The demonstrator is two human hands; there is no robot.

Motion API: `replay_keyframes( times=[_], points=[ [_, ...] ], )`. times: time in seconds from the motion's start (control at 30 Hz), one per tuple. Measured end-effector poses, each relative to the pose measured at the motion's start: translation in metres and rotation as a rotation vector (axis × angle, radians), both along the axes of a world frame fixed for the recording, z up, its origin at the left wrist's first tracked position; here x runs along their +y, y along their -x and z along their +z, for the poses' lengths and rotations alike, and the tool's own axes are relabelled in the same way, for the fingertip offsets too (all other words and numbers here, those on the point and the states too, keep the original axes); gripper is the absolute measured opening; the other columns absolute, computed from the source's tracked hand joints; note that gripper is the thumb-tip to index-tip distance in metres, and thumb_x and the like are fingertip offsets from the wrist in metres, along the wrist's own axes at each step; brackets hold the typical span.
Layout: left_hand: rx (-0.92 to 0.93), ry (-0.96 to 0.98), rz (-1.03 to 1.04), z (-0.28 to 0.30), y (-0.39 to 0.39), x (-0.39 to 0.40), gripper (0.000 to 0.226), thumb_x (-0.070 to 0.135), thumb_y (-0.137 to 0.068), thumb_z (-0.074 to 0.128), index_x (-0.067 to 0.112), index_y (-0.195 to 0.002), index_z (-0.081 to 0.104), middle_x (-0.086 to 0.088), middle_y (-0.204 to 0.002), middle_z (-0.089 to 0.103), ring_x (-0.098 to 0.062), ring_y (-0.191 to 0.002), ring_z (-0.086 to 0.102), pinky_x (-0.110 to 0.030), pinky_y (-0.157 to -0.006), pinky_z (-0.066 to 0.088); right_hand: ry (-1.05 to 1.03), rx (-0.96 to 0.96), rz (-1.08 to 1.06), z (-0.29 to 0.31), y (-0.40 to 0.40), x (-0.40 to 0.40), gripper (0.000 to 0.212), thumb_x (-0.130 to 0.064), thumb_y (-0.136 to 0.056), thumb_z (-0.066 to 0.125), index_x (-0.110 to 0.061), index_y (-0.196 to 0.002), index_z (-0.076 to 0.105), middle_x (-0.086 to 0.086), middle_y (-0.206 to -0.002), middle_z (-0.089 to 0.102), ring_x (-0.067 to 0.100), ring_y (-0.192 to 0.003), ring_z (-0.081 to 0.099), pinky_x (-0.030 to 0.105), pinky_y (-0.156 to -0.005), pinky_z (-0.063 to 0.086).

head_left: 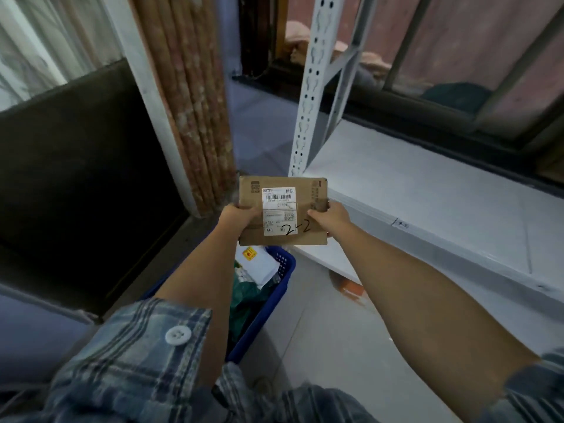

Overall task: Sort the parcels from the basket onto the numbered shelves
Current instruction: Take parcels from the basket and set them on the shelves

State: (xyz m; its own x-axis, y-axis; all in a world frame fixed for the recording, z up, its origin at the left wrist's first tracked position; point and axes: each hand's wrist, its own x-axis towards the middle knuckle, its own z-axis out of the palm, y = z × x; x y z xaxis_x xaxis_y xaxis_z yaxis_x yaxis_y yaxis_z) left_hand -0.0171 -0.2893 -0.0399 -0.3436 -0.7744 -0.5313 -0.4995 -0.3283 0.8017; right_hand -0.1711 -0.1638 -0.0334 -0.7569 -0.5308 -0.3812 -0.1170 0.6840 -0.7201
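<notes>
Both arms reach forward, and the left hand [236,215] and right hand [331,215] grip the side edges of a flat cardboard box [282,210], thumbs curled over its top face. Marked "2-2" by hand, the box hangs above the blue basket [282,271], just beside the white shelf [427,190].

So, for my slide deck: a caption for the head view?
Both hands hold a cardboard parcel marked 2-2 above the blue basket.
</notes>
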Motion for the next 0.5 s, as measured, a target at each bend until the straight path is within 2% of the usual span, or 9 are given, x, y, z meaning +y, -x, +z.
replay_keyframes(
  times=[0.17,0.27,0.4,0.5],
  points=[
    [0.018,0.1,-0.104,0.039,0.043,0.012,0.049,0.025,-0.085,0.066,0.005,-0.128,0.053,-0.01,-0.126,0.059,-0.028,-0.114,0.056,-0.031,-0.086,0.044,0.099,0.034,-0.108,0.037,0.029,0.03,0.04,-0.026,-0.084,0.066,-0.012,-0.12,0.058,0.011,-0.122,0.062,0.03,-0.11,0.059,0.045,-0.092,0.051],
    [0.056,0.139,-0.155,0.068,0.068,0.023,0.045,0.024,-0.086,0.066,0.005,-0.126,0.055,-0.011,-0.124,0.061,-0.028,-0.11,0.058,-0.035,-0.084,0.047,0.132,0.066,-0.163,0.06,0.05,0.047,0.043,-0.029,-0.084,0.067,-0.011,-0.121,0.056,0.011,-0.122,0.061,0.03,-0.111,0.058,0.046,-0.093,0.05],
    [0.093,0.248,-0.253,0.106,0.094,0.038,0.048,0.033,-0.085,0.065,0.008,-0.125,0.055,-0.008,-0.121,0.061,-0.03,-0.111,0.058,-0.038,-0.086,0.049,0.198,0.143,-0.212,0.092,0.073,0.069,0.045,-0.031,-0.084,0.066,-0.011,-0.122,0.054,0.01,-0.123,0.061,0.029,-0.11,0.058,0.047,-0.093,0.05],
    [0.147,0.296,-0.285,0.132,0.11,0.045,0.047,0.034,-0.084,0.066,0.009,-0.123,0.056,-0.007,-0.122,0.062,-0.029,-0.111,0.059,-0.042,-0.092,0.05,0.246,0.186,-0.231,0.117,0.086,0.083,0.045,-0.032,-0.086,0.065,-0.01,-0.123,0.054,0.01,-0.124,0.06,0.03,-0.112,0.057,0.047,-0.093,0.05]
  ],
)
